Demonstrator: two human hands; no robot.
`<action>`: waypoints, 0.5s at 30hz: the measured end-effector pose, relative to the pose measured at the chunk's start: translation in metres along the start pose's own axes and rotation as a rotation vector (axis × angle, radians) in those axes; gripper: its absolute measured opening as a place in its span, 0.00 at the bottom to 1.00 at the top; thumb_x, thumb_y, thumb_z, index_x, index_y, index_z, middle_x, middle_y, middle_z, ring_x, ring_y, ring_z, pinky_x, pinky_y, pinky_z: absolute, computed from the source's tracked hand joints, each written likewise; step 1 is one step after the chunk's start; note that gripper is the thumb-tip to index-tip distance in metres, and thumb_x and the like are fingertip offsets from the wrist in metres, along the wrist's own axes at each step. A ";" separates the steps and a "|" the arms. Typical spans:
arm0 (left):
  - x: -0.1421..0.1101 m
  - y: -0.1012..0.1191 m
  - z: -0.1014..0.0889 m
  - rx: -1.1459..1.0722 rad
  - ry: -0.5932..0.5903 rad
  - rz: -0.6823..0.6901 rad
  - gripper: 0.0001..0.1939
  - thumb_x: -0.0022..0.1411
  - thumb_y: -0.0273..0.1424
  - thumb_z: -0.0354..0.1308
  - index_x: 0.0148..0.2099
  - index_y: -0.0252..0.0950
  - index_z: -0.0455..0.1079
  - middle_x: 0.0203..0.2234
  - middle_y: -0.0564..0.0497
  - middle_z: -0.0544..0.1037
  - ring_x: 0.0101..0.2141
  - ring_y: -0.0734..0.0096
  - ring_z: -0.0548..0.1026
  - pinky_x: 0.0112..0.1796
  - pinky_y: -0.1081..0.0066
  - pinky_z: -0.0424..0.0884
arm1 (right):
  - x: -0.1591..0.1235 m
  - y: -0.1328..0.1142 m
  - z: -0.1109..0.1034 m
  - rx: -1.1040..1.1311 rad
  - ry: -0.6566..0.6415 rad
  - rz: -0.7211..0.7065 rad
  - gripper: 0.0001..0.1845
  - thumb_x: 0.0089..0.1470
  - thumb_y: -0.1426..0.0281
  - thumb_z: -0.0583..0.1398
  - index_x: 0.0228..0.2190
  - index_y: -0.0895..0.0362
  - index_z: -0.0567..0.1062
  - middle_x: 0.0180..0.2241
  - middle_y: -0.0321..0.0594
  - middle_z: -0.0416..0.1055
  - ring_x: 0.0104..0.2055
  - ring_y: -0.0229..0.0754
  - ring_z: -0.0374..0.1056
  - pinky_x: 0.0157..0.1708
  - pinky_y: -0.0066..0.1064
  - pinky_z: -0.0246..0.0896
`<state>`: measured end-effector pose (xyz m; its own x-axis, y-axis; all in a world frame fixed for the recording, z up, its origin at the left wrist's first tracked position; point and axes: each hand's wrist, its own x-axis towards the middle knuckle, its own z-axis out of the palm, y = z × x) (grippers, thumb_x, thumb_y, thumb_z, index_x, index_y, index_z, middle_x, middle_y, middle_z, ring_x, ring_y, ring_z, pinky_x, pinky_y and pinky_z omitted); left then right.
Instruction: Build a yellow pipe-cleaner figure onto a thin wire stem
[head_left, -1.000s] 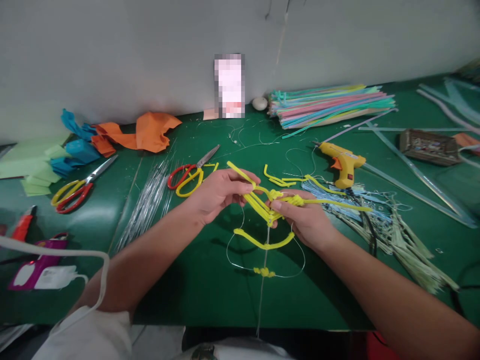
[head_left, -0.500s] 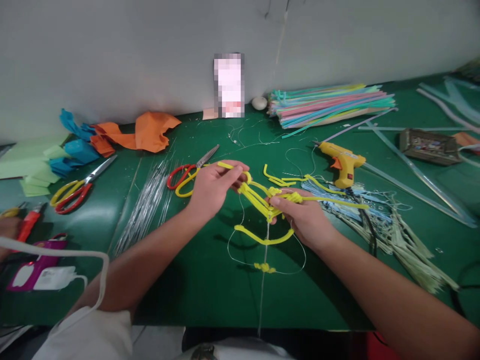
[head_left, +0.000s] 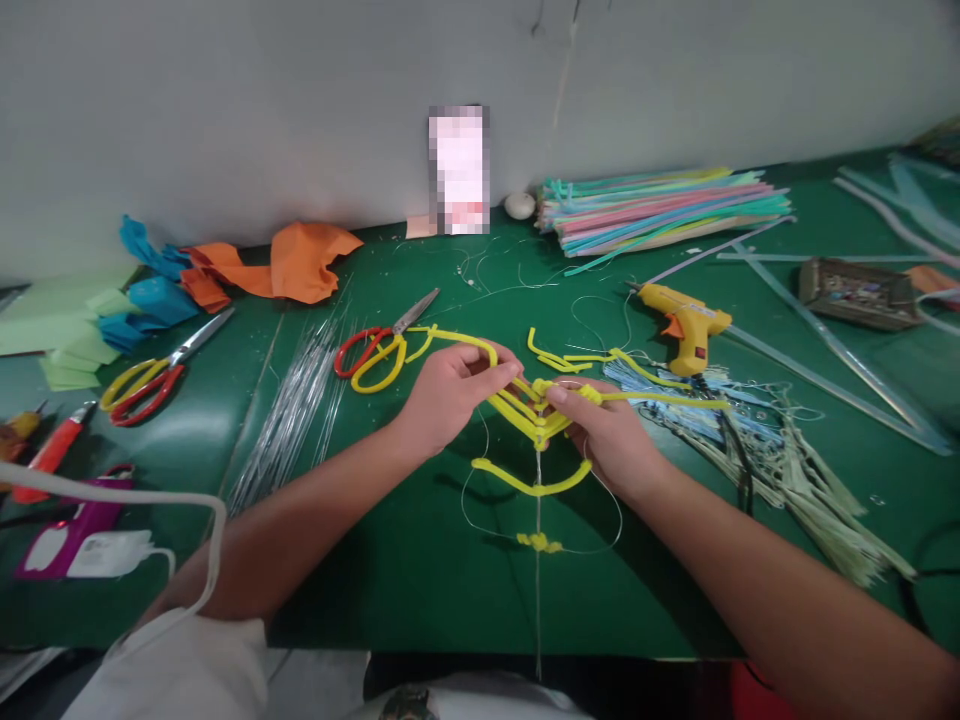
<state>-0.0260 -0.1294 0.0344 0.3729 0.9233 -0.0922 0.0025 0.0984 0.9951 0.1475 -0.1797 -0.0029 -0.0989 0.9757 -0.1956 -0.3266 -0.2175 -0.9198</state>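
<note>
While scissors with yellow and red handles (head_left: 154, 385) lie on the bench (head_left: 390, 580) at the left of the frame, silver wires (head_left: 292, 420) are spread farther right, near a second pair of scissors (head_left: 381, 352). At the centre, the left hand (head_left: 446, 400) has a narrow grip, thumb against fingers, on the left side of a yellow stem piece (head_left: 517, 415); one strand (head_left: 461, 340) arches above it toward the upper left. Pinching close to the bend should shape the strand more cleanly, with light pressure to avoid kinks. Lower centre, a yellow arc (head_left: 536, 490) and a small yellow knot (head_left: 540, 543) sit along a thin wire stalk (head_left: 538, 600), best kept free of snags. Right of centre, the right hand (head_left: 615, 430) grips the knotted middle; a firm hold there should stop the joints twisting. Its rightward tail (head_left: 667, 402) is best kept clear of the glue gun (head_left: 690, 325) and pale tassels (head_left: 832, 520).
</note>
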 end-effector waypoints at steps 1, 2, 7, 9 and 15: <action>-0.001 0.000 0.000 0.021 -0.008 0.008 0.08 0.55 0.33 0.64 0.33 0.33 0.75 0.28 0.52 0.77 0.29 0.76 0.75 0.37 0.72 0.72 | 0.000 -0.001 0.001 0.009 -0.002 -0.002 0.13 0.46 0.54 0.68 0.24 0.50 0.78 0.23 0.34 0.72 0.24 0.40 0.69 0.24 0.33 0.68; -0.001 0.000 0.000 0.038 -0.020 0.012 0.07 0.55 0.33 0.64 0.34 0.33 0.75 0.29 0.52 0.77 0.30 0.76 0.75 0.37 0.72 0.72 | -0.001 -0.002 0.001 0.009 0.001 -0.002 0.14 0.46 0.54 0.68 0.23 0.50 0.78 0.23 0.35 0.73 0.24 0.41 0.69 0.24 0.34 0.68; -0.001 -0.003 -0.001 0.036 -0.033 -0.007 0.07 0.55 0.32 0.64 0.34 0.33 0.74 0.29 0.52 0.77 0.28 0.76 0.75 0.36 0.72 0.73 | 0.000 -0.002 0.001 -0.056 0.004 0.020 0.15 0.46 0.51 0.67 0.22 0.49 0.78 0.24 0.38 0.74 0.26 0.43 0.70 0.26 0.34 0.69; 0.000 -0.002 -0.001 0.029 -0.027 -0.008 0.07 0.55 0.32 0.64 0.35 0.33 0.74 0.30 0.52 0.77 0.28 0.76 0.76 0.36 0.71 0.74 | 0.000 0.000 -0.002 -0.075 0.010 0.004 0.15 0.48 0.52 0.67 0.23 0.50 0.78 0.24 0.38 0.73 0.25 0.41 0.69 0.24 0.33 0.68; 0.002 0.003 -0.001 -0.002 0.051 0.018 0.07 0.53 0.31 0.64 0.35 0.32 0.73 0.28 0.53 0.76 0.26 0.76 0.76 0.34 0.72 0.74 | 0.001 0.000 -0.007 -0.134 -0.050 0.077 0.15 0.40 0.59 0.72 0.28 0.56 0.80 0.22 0.35 0.74 0.21 0.35 0.66 0.23 0.29 0.63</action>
<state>-0.0258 -0.1270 0.0373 0.3254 0.9425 -0.0763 -0.0054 0.0825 0.9966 0.1534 -0.1785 -0.0057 -0.1669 0.9530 -0.2528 -0.1879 -0.2824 -0.9407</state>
